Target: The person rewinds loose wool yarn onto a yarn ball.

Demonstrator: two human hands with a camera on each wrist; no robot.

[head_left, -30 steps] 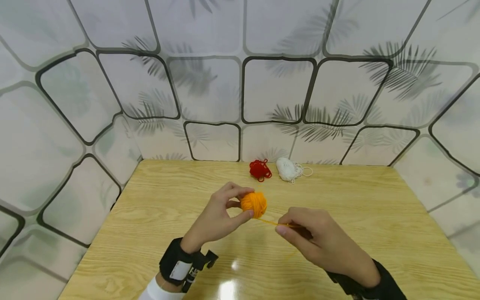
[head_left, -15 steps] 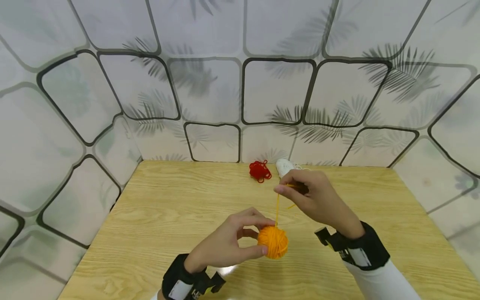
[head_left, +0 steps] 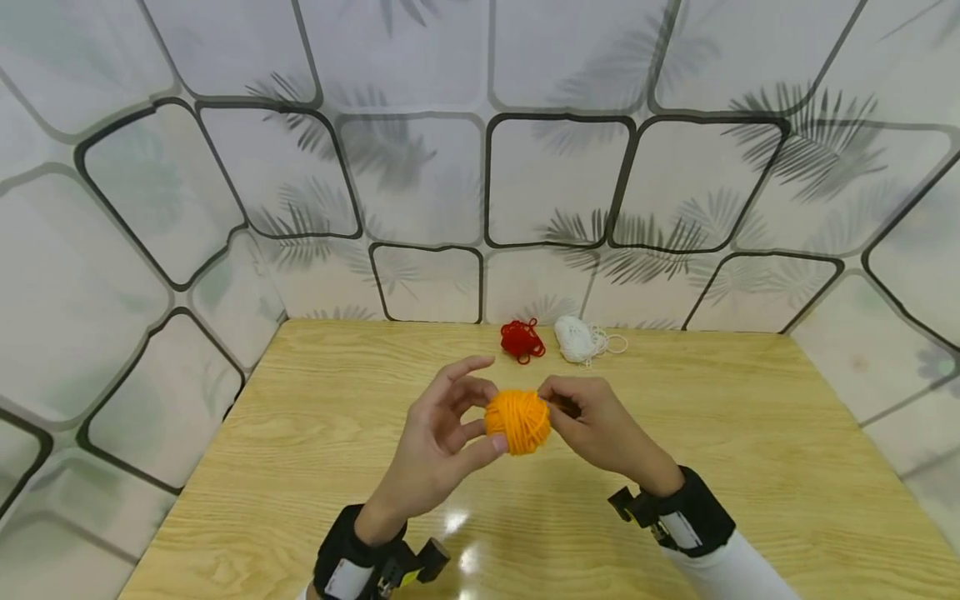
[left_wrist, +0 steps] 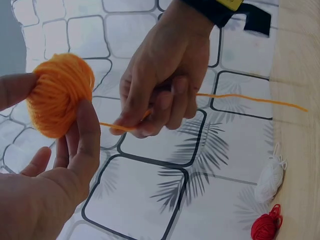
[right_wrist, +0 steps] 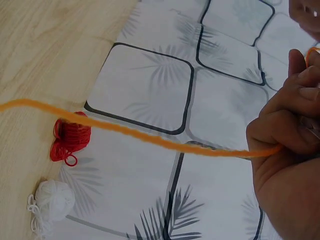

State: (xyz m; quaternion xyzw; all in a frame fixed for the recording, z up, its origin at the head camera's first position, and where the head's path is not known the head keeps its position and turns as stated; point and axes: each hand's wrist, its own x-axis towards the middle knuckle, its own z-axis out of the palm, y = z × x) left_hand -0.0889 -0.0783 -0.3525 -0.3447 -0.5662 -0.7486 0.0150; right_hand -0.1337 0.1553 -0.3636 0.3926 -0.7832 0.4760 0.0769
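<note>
An orange ball of yarn (head_left: pixel 517 422) is held up over the table between the thumb and fingertips of my left hand (head_left: pixel 442 442). Close at its right side, my right hand (head_left: pixel 600 423) pinches the orange strand. In the left wrist view a short piece of strand (left_wrist: pixel 112 125) runs from the ball (left_wrist: pixel 60 95) to the right fingertips. The loose tail (left_wrist: pixel 250 98) comes out the far side of the curled right fingers. That same tail (right_wrist: pixel 150 136) crosses the right wrist view.
A red yarn bundle (head_left: pixel 521 341) and a white yarn ball (head_left: pixel 577 339) with loose loops lie at the back of the wooden table (head_left: pixel 337 375). Behind them rises a patterned wall (head_left: pixel 420 183).
Over the last second the right hand goes up above the ball, then comes back down beside it. The left hand dips toward me with the ball, then rises again.
</note>
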